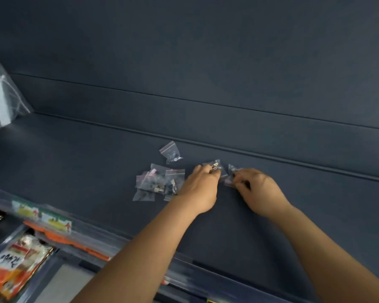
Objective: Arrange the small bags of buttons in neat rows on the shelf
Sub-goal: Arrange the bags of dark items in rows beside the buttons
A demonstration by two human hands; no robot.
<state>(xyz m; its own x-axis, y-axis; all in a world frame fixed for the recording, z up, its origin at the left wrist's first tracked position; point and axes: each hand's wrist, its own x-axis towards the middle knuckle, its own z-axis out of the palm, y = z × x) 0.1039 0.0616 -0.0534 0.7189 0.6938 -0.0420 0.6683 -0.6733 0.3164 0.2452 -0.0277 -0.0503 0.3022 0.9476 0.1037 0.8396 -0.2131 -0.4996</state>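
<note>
The dark blue shelf [79, 162] carried a loose heap of button bags [158, 184]. The left hand [202, 189] pinched one small bag [214, 166]; the right hand [260, 189] pinched another bag [231, 174] beside it. Snack packets [15, 261] lay on the lower level.

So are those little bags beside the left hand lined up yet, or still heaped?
Still heaped: the bags overlap at mixed angles beside the left hand, forming no row.

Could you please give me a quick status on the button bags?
Left hand and right hand each pinch a bag. Loose pile unsorted; one bag lies apart. Shelf unobstructed.
</note>
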